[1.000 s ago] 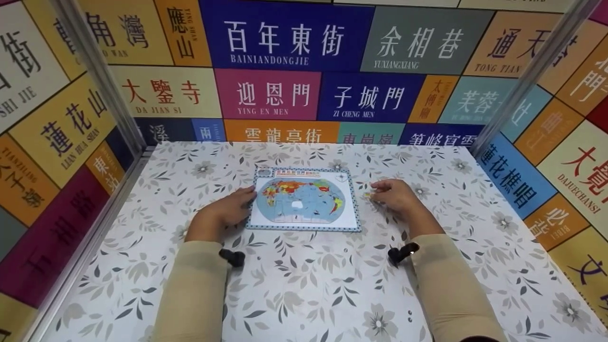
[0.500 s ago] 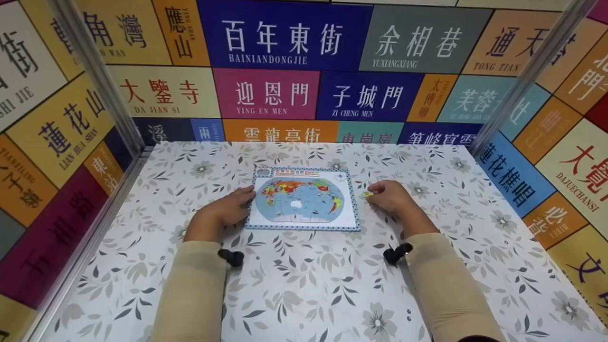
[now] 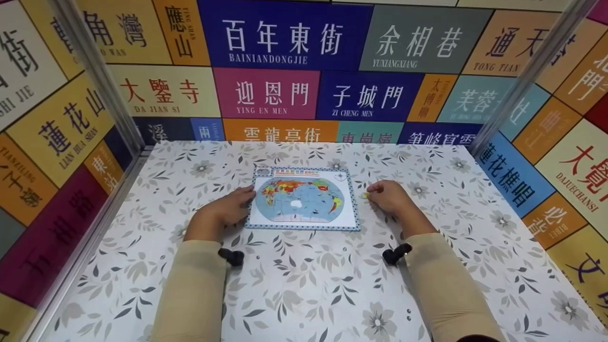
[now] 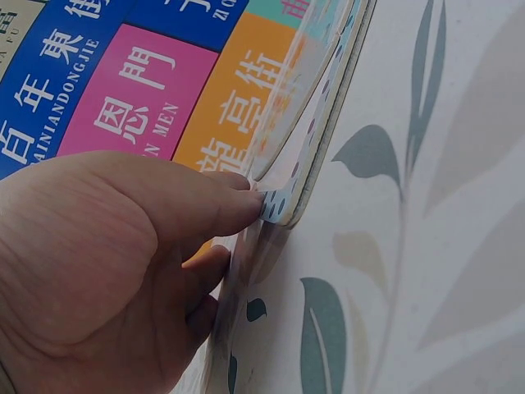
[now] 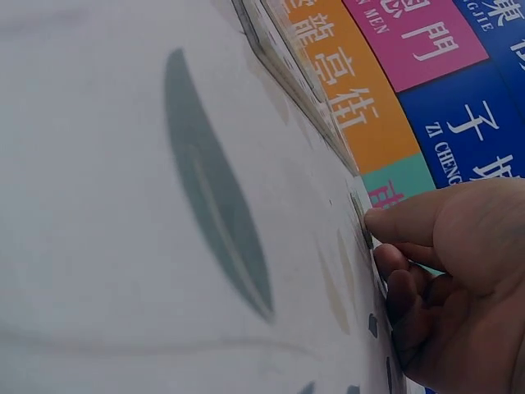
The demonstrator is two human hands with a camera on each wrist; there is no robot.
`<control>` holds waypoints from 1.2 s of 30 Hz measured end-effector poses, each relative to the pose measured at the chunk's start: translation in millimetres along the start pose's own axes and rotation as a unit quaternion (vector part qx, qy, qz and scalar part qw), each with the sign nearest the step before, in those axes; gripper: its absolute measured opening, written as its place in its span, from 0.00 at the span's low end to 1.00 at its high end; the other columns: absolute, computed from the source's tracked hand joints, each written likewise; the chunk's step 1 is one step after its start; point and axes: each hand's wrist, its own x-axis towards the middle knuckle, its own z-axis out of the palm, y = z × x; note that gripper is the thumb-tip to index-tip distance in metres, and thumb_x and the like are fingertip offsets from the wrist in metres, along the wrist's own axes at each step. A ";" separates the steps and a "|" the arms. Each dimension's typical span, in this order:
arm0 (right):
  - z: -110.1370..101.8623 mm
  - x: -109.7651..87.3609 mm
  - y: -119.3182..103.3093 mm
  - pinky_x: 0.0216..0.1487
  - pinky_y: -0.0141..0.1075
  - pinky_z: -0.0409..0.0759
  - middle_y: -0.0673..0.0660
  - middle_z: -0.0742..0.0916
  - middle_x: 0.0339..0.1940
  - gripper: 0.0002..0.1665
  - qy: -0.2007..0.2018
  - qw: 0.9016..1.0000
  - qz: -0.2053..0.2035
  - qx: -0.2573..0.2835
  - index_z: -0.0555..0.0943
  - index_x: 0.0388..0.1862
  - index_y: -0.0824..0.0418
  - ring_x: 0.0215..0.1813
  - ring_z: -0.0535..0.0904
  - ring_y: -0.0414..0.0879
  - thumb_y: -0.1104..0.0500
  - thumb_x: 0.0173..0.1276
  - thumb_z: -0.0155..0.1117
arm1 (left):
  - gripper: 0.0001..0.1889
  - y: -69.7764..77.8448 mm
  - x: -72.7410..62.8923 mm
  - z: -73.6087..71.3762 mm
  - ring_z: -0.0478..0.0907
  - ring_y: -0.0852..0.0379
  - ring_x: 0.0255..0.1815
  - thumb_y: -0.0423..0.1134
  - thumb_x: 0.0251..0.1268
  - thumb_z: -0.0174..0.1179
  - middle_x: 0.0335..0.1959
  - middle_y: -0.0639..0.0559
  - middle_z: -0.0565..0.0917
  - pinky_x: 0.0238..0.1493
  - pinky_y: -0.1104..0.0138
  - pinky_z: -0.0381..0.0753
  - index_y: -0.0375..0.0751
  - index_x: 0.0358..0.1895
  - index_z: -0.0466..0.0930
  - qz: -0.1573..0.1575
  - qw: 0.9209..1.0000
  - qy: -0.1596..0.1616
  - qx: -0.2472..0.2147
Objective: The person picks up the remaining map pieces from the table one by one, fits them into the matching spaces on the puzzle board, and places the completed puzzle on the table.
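Observation:
A world map jigsaw puzzle (image 3: 304, 226) lies flat in its blue dotted frame on the table in the head view. At its left edge is my left hand (image 3: 227, 207). The left wrist view has the thumb of that left hand (image 4: 98, 254) on the corner of the puzzle frame (image 4: 275, 205), the other fingers bent beside it. To the right of the puzzle, my right hand (image 3: 392, 196) pinches a small yellow-green puzzle piece (image 3: 365, 195) low over the table. Seen edge-on in the right wrist view, this thin piece (image 5: 362, 220) stands at the thumb tip of the right hand (image 5: 459, 279).
White cloth with grey leaves and flowers covers the table (image 3: 294, 285). Panels with large Chinese lettering (image 3: 289, 35) enclose its back and both sides, with metal posts (image 3: 114, 95) at the corners. A black wrist device (image 3: 232, 257) sits at each sleeve cuff.
My right hand has shifted slightly left and drawn its fingers closer together, and the small piece has turned at the fingertips. My left hand and the puzzle have stayed in place.

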 end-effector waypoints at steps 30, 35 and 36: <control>0.8 -6.9 -7.5 0.64 0.47 0.80 0.62 0.85 0.57 0.22 -0.013 0.999 -0.006 -0.034 0.81 0.65 0.63 0.58 0.81 0.54 0.57 0.78 0.61 | 0.38 1.4 -2.8 1.3 0.34 0.50 0.94 0.35 0.79 0.51 0.91 0.67 0.44 0.92 0.43 0.39 0.63 0.88 0.54 0.013 1.000 0.002 0.004; 2.0 -6.2 -16.5 0.65 0.48 0.81 0.62 0.85 0.61 0.23 -0.015 0.999 -0.003 -0.038 0.81 0.67 0.61 0.59 0.81 0.54 0.52 0.79 0.62 | 0.37 -1.0 -3.8 1.0 0.34 0.49 0.94 0.35 0.79 0.50 0.92 0.66 0.44 0.92 0.44 0.39 0.61 0.88 0.55 0.023 1.000 0.005 0.001; 2.9 -5.7 -18.9 0.62 0.47 0.82 0.62 0.85 0.61 0.23 -0.016 0.999 -0.004 -0.034 0.81 0.67 0.60 0.57 0.81 0.53 0.52 0.79 0.62 | 0.37 -2.0 -4.3 0.9 0.34 0.49 0.94 0.35 0.79 0.49 0.92 0.65 0.44 0.92 0.44 0.39 0.60 0.88 0.55 0.025 1.000 0.005 0.001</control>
